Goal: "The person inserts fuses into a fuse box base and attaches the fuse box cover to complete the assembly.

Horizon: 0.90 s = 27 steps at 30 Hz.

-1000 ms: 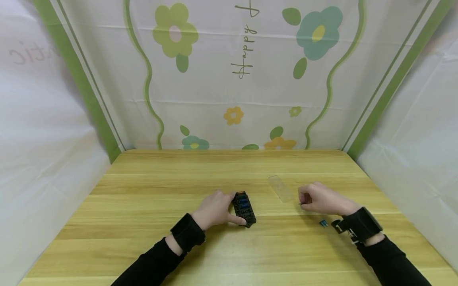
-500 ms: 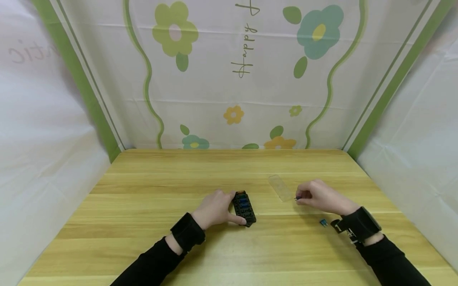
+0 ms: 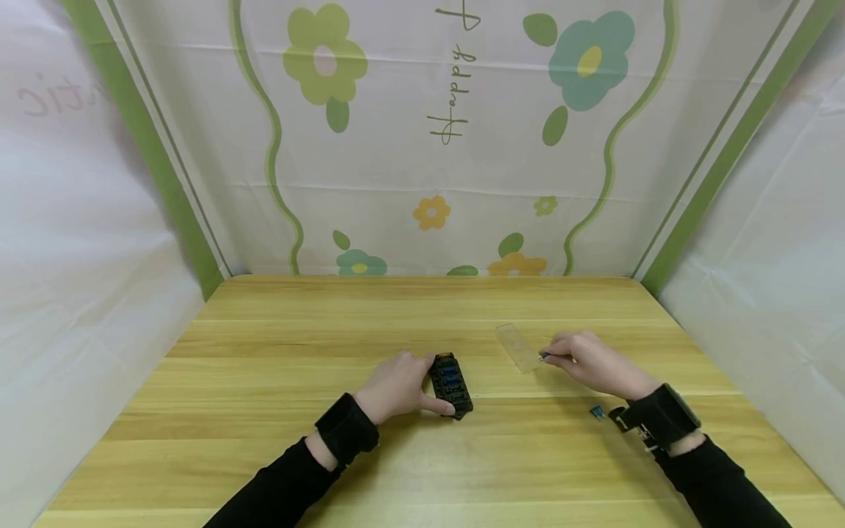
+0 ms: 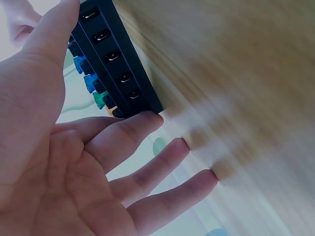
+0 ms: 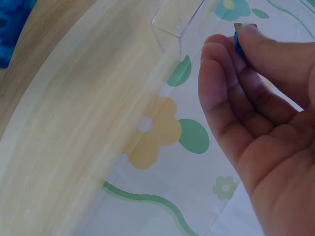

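Observation:
My left hand holds a black fuse box on the table, thumb at the near end and fingers at the far end. Blue fuses, a green one and an orange one sit in the box, and metal terminals line its side in the left wrist view. Between thumb and fingertips, my right hand pinches a small blue blade fuse above the table, its metal prongs showing. A second blue blade fuse lies on the table near the right wrist.
A clear plastic cover lies on the wooden table between the hands, just left of the right fingertips. White flowered cloth hangs behind the table and at both sides.
The right hand has shifted slightly left and away from me, and the fuse in its fingertips has come into clearer view. The left hand and fuse box have stayed put.

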Motion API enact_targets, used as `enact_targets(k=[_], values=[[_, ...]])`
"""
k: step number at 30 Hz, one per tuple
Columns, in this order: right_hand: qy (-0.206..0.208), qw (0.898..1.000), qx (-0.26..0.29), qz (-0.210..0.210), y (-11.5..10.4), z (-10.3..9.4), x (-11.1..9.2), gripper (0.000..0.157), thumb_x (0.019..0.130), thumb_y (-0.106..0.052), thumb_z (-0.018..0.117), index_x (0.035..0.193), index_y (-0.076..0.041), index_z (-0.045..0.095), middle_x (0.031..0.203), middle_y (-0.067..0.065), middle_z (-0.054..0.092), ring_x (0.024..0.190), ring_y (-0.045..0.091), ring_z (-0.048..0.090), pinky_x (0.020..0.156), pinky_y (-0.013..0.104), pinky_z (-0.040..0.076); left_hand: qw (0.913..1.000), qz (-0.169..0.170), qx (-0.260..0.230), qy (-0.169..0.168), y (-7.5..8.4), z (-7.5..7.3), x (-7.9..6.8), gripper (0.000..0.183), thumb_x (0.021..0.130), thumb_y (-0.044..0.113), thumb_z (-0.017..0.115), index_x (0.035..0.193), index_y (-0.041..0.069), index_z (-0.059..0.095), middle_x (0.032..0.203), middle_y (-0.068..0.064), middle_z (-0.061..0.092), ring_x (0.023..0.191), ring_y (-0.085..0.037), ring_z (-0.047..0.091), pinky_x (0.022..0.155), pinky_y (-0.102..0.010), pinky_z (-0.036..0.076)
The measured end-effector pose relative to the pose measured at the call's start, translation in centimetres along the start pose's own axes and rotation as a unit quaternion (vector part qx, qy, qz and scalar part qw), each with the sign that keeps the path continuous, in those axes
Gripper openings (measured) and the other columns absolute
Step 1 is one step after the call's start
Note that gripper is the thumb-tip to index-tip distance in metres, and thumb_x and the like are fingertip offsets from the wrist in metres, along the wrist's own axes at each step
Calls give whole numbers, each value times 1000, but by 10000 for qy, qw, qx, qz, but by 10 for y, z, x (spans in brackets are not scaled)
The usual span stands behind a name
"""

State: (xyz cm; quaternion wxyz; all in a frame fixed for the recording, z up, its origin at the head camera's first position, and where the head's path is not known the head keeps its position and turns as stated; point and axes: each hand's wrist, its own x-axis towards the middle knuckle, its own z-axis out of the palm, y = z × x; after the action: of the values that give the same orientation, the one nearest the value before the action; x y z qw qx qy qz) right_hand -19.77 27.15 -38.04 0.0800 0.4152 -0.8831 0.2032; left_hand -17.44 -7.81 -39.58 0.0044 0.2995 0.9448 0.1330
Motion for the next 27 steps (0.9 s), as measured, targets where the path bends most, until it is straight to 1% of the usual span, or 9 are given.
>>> enact_targets(k=[4, 12, 19, 23, 27], values=[[-57, 9999, -106, 86, -1, 0, 0, 21, 92, -1, 59, 111, 3, 67, 90, 3, 60, 74, 12, 58, 61, 20, 42, 10000, -24, 23, -16, 0, 0, 0, 98, 67, 70, 69, 136, 3, 51, 73, 1, 52, 62, -11, 45, 55, -23, 39], [110, 9998, -129, 114, -2, 2, 2, 19, 89, -3, 63, 107, -4, 69, 95, -3, 63, 82, 8, 60, 70, 20, 46, 10000, -36, 50, -27, 0, 0, 0, 98, 67, 71, 68, 136, 3, 50, 74, 1, 53, 63, -12, 46, 57, -23, 40], [232, 9997, 91, 68, -4, 2, 4, 15, 87, -5, 67, 101, -6, 71, 91, -2, 66, 78, 5, 61, 65, 21, 46, 9999, -74, 63, -73, -1, 1, 0, 99, 67, 72, 67, 138, 5, 49, 76, 0, 55, 64, -12, 47, 58, -23, 40], [259, 9996, 84, 42, -5, 2, 4, 11, 87, -10, 68, 97, -7, 71, 88, -3, 66, 74, 3, 59, 63, 21, 46, 9999, -86, 83, -77, -1, 0, 0, 99, 67, 73, 66, 138, 6, 49, 77, 0, 55, 64, -12, 47, 56, -23, 40], [311, 9995, 64, -11, -6, 4, 5, 10, 85, -10, 70, 95, -8, 72, 86, -4, 66, 73, 2, 59, 63, 20, 46, 9999, -91, 70, -87, 0, 0, 0, 99, 67, 72, 67, 138, 6, 49, 75, 1, 54, 63, -12, 47, 55, -23, 39]])
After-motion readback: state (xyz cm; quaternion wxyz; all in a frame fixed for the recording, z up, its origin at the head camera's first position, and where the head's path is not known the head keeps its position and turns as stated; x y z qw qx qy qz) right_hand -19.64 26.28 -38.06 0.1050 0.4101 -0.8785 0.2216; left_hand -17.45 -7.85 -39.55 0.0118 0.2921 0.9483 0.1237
